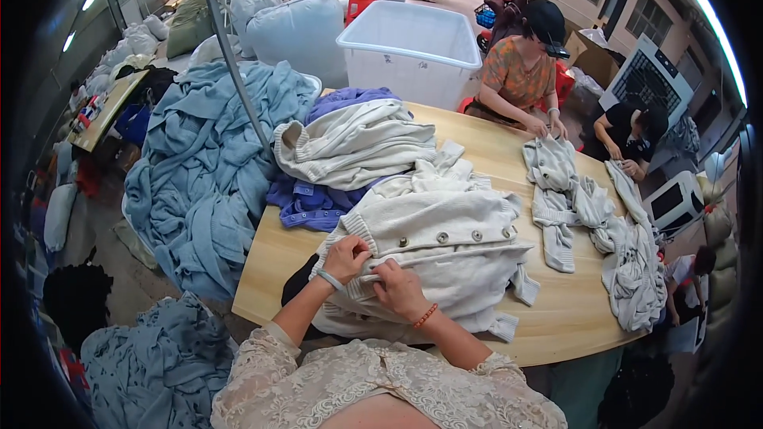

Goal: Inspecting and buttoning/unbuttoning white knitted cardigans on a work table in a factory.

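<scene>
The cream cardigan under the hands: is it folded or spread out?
Spread out, though wrinkled: the cream cardigan lies broadly, its buttons facing up, with the left hand and right hand at its ribbed edge.

2 own hands [401, 290], 2 bracelets [426, 315], 2 lg. blue garment heaps [211, 151], 1 lt.-wood tbl. [489, 143], 2 co-wkrs. [515, 71] at far side
</scene>
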A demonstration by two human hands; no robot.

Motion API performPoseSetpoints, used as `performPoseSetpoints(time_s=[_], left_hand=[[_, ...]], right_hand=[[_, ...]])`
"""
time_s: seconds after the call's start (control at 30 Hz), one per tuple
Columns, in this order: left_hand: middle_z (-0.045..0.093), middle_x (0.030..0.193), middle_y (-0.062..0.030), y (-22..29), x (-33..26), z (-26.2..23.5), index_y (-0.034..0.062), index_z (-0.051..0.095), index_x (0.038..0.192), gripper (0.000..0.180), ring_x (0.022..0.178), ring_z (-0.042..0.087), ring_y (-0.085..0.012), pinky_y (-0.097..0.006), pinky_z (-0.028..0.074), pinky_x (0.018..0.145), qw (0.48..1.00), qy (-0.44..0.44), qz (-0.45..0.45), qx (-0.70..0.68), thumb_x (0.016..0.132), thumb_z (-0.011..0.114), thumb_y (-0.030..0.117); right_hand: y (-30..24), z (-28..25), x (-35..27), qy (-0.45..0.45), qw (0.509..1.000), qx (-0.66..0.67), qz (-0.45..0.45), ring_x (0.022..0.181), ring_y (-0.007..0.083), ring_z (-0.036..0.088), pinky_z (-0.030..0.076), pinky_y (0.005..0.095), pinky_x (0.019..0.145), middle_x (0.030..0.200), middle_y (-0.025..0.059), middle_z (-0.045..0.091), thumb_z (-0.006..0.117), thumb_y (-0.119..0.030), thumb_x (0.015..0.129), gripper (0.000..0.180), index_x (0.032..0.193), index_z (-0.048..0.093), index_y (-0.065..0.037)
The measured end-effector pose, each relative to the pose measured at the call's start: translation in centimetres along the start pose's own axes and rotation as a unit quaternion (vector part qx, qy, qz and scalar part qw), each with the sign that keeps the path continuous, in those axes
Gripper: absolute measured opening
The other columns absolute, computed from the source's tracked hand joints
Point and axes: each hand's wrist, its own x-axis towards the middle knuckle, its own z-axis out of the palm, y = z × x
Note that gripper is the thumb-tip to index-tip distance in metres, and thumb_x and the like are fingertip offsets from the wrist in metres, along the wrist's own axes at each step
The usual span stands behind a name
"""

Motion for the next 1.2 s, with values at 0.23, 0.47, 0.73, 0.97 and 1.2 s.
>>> performPoseSetpoints(time_s=[0.23,0.47,0.73,0.97,1.2], left_hand=[[0.065,0.074,0.0009,1.6,-2.0,-1.0,0.0015,0.066,0.087,0.013,0.062,0.055,-0.0032,-0.019,0.044,0.054,0.931,-0.066,-0.13,-0.335,0.084,0.072,0.012],[0.063,0.072,0.0034,1.7,-2.2,-0.5,0.0014,0.068,0.09,0.015,0.058,0.051,-0.0021,-0.017,0.038,0.051,0.907,-0.075,-0.19,-0.369,0.083,0.074,0.013],[0.066,0.096,-0.004,3.0,-3.9,-2.1,0.0032,0.067,0.109,0.029,0.084,0.059,-0.0113,-0.025,0.047,0.074,0.978,-0.116,0.034,-0.173,0.081,0.07,0.01],[0.065,0.083,-0.0102,3.7,-4.4,-0.4,0.0012,0.068,0.095,0.018,0.079,0.057,-0.023,-0.032,0.047,0.066,0.989,0.061,0.13,-0.021,0.078,0.062,0.002],[0.061,0.08,-0.0101,3.4,-4.5,0.0,0.0023,0.063,0.088,0.009,0.078,0.057,-0.026,-0.034,0.046,0.068,0.991,0.086,0.1,-0.016,0.079,0.063,0.005]], right_hand=[[-1.0,-1.1,-0.2,0.067,0.997,-0.026,0.004,0.075,0.0305,0.063,0.051,0.0399,0.063,0.094,0.0112,0.058,0.07,-0.013,0.075,0.044,0.116,0.054,-0.01],[0.0,-1.1,-0.1,0.038,0.997,-0.048,-0.041,0.076,0.0309,0.061,0.05,0.0401,0.064,0.093,0.0122,0.056,0.072,-0.014,0.073,0.049,0.117,0.051,-0.008],[1.6,-1.6,0.4,-0.008,0.999,0.047,-0.012,0.079,0.0329,0.061,0.051,0.0417,0.068,0.094,0.0142,0.058,0.069,-0.016,0.077,0.036,0.109,0.056,-0.005],[1.1,-2.2,1.0,-0.021,0.991,0.129,-0.027,0.072,0.0289,0.059,0.049,0.0364,0.066,0.084,0.0138,0.057,0.065,-0.006,0.076,0.031,0.107,0.06,-0.003],[0.6,-1.8,0.8,0.027,0.995,0.09,-0.036,0.068,0.0286,0.057,0.047,0.0373,0.063,0.081,0.0124,0.054,0.058,0.003,0.073,0.032,0.104,0.06,-0.005]])
